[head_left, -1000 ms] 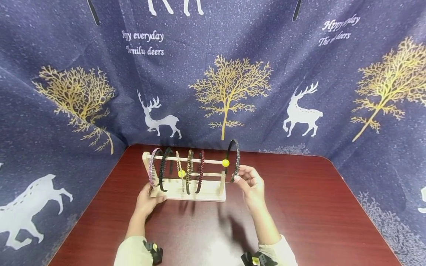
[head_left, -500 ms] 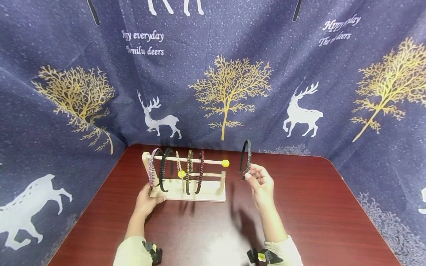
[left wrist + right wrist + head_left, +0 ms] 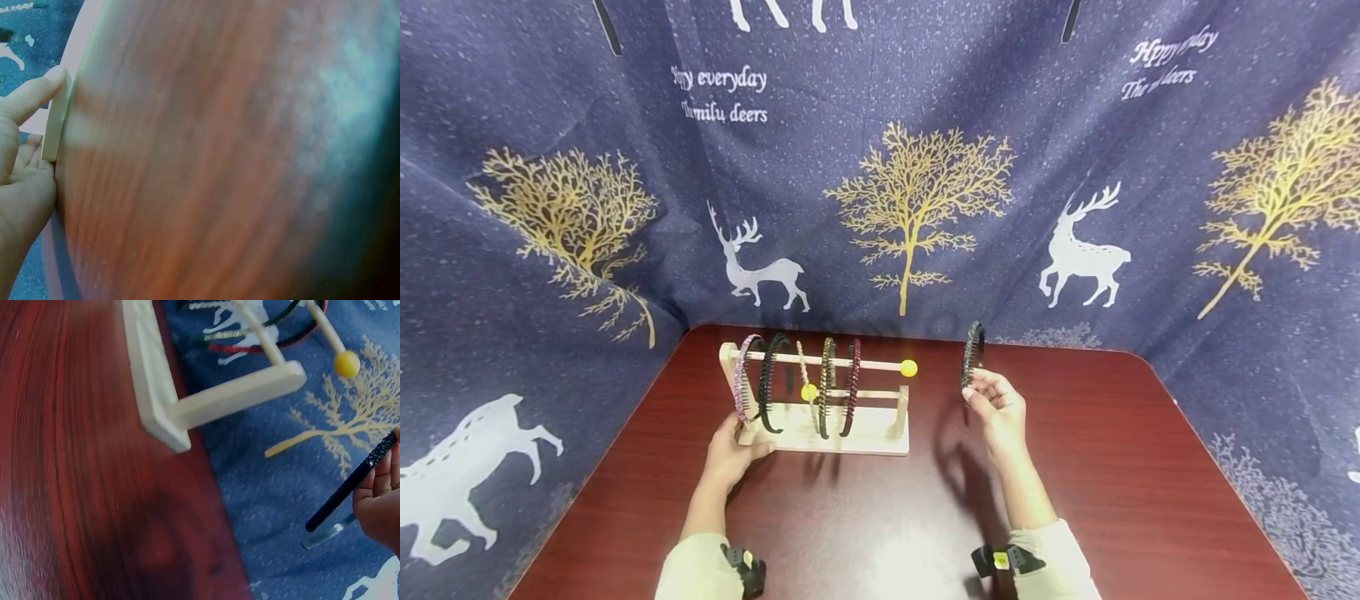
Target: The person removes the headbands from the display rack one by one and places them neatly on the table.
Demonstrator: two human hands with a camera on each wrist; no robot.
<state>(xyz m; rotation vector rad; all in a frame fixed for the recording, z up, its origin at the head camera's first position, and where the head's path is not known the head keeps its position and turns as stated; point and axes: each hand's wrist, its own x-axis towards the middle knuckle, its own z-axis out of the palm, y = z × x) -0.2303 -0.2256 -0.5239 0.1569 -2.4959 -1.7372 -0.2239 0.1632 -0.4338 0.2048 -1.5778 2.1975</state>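
Observation:
A pale wooden headband rack (image 3: 880, 429) stands on the table, with rods tipped by yellow balls. My left hand (image 3: 730, 457) grips the left end of its base; in the left wrist view the thumb (image 3: 39, 94) lies against the board's edge. To the right of the rack, my right hand (image 3: 1000, 414) pinches a black glittery headband (image 3: 973, 354) near one end, apart from the upper rod and above the table. On the rack hang several headbands, among them a pink one (image 3: 741, 379), a black toothed one (image 3: 766, 383), a gold-toned one (image 3: 824, 392) and a dark red one (image 3: 853, 387).
The rack stands on a dark red wooden table (image 3: 1112, 467). A blue cloth (image 3: 970, 108) printed with deer and trees hangs behind and at the sides. The yellow ball (image 3: 909, 368) on the upper rod sticks out toward my right hand.
My right hand has carried the black glittery headband rightward, away from the upper rod's yellow ball, and the headband has turned. The left hand and the rack have stayed in place.

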